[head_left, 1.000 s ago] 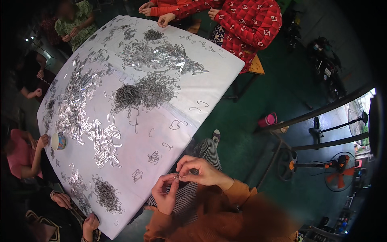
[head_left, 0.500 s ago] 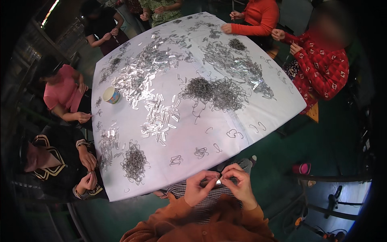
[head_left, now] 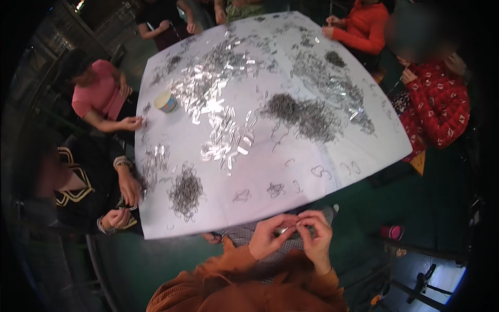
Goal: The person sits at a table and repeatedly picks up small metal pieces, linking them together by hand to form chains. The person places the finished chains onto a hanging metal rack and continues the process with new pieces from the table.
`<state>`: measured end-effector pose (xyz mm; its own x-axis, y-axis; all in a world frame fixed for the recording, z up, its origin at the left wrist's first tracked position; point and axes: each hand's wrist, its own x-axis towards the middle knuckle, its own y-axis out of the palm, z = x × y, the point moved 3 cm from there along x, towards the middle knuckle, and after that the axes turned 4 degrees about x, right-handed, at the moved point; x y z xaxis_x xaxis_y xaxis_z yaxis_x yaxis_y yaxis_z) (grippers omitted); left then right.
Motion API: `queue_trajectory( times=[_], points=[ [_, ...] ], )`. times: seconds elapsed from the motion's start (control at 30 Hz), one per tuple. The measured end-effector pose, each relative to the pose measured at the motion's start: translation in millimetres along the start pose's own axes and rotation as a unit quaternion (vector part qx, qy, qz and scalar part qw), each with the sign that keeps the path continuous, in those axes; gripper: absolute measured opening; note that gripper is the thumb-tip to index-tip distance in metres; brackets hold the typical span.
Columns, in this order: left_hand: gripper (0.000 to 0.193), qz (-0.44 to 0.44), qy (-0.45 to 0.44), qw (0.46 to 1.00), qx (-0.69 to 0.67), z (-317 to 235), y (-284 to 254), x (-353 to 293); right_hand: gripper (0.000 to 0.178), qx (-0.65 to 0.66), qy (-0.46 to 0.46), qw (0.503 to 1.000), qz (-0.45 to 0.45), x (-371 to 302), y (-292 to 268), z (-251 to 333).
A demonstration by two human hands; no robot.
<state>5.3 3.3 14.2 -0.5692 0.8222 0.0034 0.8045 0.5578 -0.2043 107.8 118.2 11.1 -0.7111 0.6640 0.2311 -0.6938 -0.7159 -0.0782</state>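
Just off the table's near edge, my left hand (head_left: 268, 240) and my right hand (head_left: 317, 235) come together over my lap, their fingertips close to each other. Pinched between thumb and fingers of the left is a small shiny metal piece (head_left: 281, 230). The right hand's thumb and fingers are pressed together beside it; what they hold is too small to make out. On the white tabletop beyond lie a few bent wire hooks (head_left: 275, 190), nearest to my hands. Farther in are a heap of shiny metal strips (head_left: 227, 138) and a tangled pile of wire hooks (head_left: 312, 118).
A paper cup (head_left: 165, 102) stands at the left of the table (head_left: 249, 208). Another wire-hook pile (head_left: 186, 193) lies near the left corner. Several people sit around, including one in a dark top (head_left: 99, 179) at left and one in red (head_left: 442, 112) at right.
The view has swung, so the table sits farther right in it and its near edge higher. My hands stay together with the metal piece. The person at near left has shifted their hands.
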Motion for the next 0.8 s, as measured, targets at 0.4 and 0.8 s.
queue_trajectory(
  times=[0.4, 0.8],
  points=[
    [0.020, -0.242, 0.033, 0.915, 0.322, 84, -136, 50, 0.009, -0.012, 0.010, 1.000, 0.022, -4, -2, 1],
    [0.019, -0.235, -0.052, 0.868, 0.434, 151, -168, 105, 0.009, -0.053, 0.011, 0.997, 0.059, -12, 19, -1]
  ],
)
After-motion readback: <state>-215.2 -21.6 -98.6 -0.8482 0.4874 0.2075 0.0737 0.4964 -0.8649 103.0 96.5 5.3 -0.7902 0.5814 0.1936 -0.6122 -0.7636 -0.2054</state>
